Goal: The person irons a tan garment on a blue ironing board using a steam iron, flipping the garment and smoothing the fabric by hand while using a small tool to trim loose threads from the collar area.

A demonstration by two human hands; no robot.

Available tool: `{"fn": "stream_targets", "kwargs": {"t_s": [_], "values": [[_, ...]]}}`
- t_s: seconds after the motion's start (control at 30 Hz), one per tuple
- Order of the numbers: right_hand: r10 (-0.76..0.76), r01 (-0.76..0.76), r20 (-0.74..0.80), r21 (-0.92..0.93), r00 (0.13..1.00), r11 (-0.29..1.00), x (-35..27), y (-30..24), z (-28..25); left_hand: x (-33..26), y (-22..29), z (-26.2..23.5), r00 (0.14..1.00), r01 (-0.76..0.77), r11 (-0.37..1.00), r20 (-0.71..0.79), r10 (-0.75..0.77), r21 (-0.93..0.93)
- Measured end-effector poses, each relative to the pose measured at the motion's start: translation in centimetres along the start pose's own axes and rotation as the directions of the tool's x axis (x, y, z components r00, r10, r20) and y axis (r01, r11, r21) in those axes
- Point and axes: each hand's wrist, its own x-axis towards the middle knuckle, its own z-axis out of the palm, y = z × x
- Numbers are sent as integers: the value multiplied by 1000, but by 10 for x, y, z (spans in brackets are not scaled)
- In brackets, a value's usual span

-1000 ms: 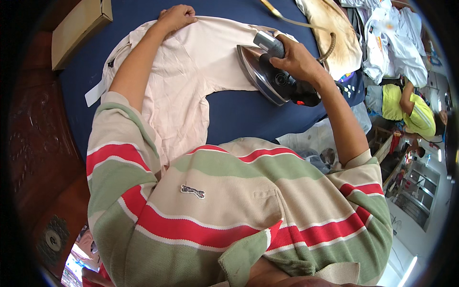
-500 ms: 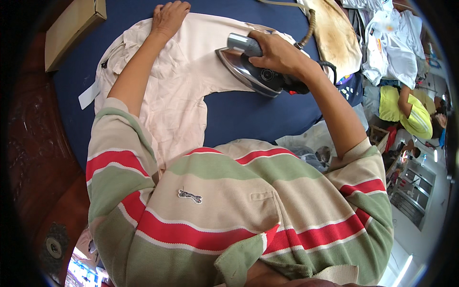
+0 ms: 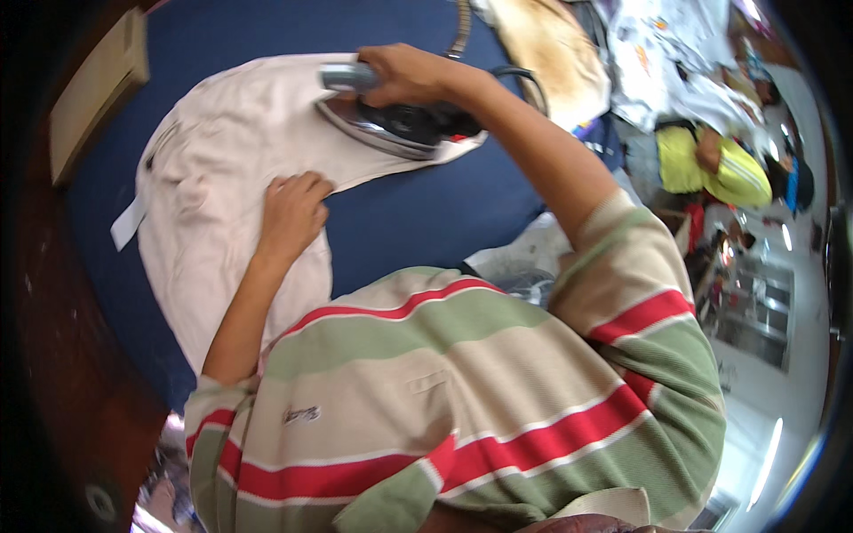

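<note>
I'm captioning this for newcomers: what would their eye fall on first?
Probably the dark iron above centre, gripped in the right hand over a pale pink garment on navy cloth. Then the wearer's red-striped shirt, filling the lower middle, and the left hand resting on the garment at centre-left. Far right, a person in bright yellow stands out too.

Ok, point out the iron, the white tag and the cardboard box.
Iron [image 3: 402,121]: head view, on its black body.
White tag [image 3: 129,223]: head view, middle of its flat face.
Cardboard box [image 3: 99,96]: head view, on its long tan face.
</note>
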Motion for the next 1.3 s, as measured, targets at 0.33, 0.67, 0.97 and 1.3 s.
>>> {"fn": "stream_targets", "kwargs": {"t_s": [0.33, 0.67, 0.97, 1.3], "values": [[-117, 160, 325, -108, 939, 981, -82, -50, 13, -32, 20, 4, 951, 164, 975, -240, -196, -148], [-36, 54, 222, -75, 974, 996, -74, -57, 14, -31, 19, 1, 949, 196, 966, -215, -230, -168], [153, -139, -273, 69, 950, 988, 67, -63, 25, -35, 19, 0, 949, 207, 967, -210, -234, -146], [43, -41, 44, -52, 998, 998, 46, -54, -1, 25, -34, -38, 894, 273, 961, -358, -270, -43]]}}
